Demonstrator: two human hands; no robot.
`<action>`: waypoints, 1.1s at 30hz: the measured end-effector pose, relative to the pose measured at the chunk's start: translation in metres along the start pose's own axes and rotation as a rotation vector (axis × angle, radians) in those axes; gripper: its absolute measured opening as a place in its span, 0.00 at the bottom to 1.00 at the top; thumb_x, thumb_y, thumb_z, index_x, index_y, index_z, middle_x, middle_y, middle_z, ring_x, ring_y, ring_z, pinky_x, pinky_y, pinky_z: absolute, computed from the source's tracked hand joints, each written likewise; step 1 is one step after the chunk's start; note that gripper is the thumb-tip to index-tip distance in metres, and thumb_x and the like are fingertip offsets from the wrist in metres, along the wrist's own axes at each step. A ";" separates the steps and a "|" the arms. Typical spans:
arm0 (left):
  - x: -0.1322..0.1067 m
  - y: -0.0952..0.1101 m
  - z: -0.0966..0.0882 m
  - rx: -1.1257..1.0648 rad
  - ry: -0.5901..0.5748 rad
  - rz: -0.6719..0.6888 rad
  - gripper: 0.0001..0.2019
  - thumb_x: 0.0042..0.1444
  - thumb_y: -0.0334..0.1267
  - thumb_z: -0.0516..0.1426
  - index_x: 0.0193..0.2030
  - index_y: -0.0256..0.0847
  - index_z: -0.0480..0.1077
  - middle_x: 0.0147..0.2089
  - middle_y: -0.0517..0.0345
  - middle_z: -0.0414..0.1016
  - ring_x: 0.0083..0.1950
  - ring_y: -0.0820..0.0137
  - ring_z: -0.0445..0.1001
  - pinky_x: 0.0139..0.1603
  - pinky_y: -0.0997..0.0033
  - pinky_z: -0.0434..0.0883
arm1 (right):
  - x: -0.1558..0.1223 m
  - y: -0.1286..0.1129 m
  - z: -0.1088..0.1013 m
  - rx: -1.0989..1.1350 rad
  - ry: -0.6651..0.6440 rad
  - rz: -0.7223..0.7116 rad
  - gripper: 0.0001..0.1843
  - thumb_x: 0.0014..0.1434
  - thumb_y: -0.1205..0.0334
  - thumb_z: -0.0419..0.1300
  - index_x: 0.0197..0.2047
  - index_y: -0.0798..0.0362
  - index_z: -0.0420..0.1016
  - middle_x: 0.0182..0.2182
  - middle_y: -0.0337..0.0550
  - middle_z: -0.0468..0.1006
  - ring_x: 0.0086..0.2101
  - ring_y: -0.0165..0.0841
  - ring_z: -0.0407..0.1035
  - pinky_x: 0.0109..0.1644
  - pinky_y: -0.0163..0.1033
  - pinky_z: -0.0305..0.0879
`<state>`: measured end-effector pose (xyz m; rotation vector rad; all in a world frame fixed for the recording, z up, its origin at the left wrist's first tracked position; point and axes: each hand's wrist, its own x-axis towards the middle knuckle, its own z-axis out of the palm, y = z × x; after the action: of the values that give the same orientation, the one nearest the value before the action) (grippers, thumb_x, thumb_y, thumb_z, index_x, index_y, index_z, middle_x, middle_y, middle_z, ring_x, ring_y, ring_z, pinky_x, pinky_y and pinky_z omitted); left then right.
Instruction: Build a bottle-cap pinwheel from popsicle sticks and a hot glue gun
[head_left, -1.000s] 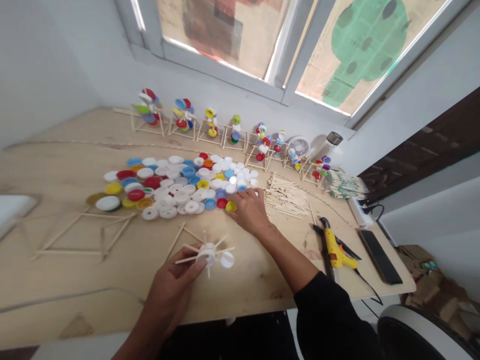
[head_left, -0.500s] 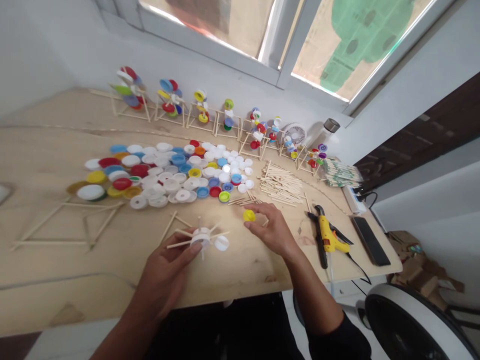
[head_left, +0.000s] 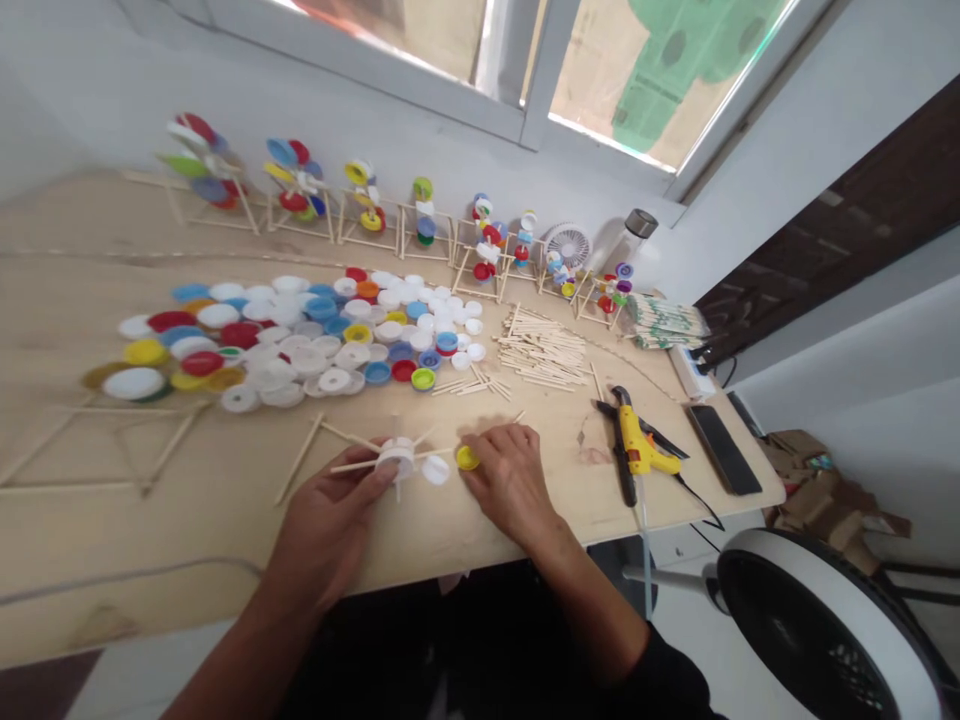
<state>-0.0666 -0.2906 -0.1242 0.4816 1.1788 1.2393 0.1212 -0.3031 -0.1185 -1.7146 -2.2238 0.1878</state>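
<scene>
Over the table's front edge (head_left: 480, 545), the left hand (head_left: 326, 520) pinches a white spoked hub (head_left: 395, 458) while the right hand (head_left: 514, 482) grips a yellow cap (head_left: 467, 458) near one stick's (head_left: 439, 453) tip, seemingly mid-fitting, which calls for careful alignment.

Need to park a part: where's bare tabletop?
Bare tabletop: between the right hand and glue gun; also front left, between the stick frame and left hand. Crowded: behind the hands, with bottle caps, loose sticks and a row of cap wheels.

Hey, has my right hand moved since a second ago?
Yes. Holding the yellow cap, your right hand has moved away from the loose caps toward the table's near edge.
</scene>
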 end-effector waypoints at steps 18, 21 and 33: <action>0.001 -0.006 0.000 0.003 0.017 0.000 0.18 0.26 0.40 0.77 0.26 0.46 0.78 0.33 0.62 0.81 0.39 0.69 0.78 0.41 0.74 0.77 | -0.125 0.184 -0.081 -0.462 0.226 0.200 0.23 0.60 0.69 0.53 0.59 0.56 0.72 0.53 0.57 0.78 0.51 0.48 0.71 0.51 0.52 0.69; 0.000 -0.004 0.000 0.030 0.030 0.003 0.17 0.26 0.41 0.76 0.25 0.47 0.78 0.32 0.62 0.81 0.38 0.68 0.77 0.38 0.73 0.77 | -0.121 0.192 -0.074 -0.512 0.171 0.241 0.24 0.60 0.68 0.53 0.59 0.56 0.71 0.55 0.59 0.77 0.49 0.49 0.73 0.48 0.51 0.69; 0.001 -0.007 0.000 -0.033 0.021 0.038 0.18 0.23 0.39 0.76 0.24 0.44 0.78 0.34 0.63 0.80 0.39 0.72 0.76 0.43 0.77 0.74 | -0.108 0.199 -0.074 -0.198 0.246 0.230 0.18 0.60 0.61 0.53 0.53 0.54 0.71 0.51 0.58 0.78 0.50 0.48 0.73 0.48 0.51 0.69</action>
<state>-0.0635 -0.2924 -0.1306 0.4697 1.1701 1.2974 0.3526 -0.3599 -0.1276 -1.9772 -1.9205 -0.1881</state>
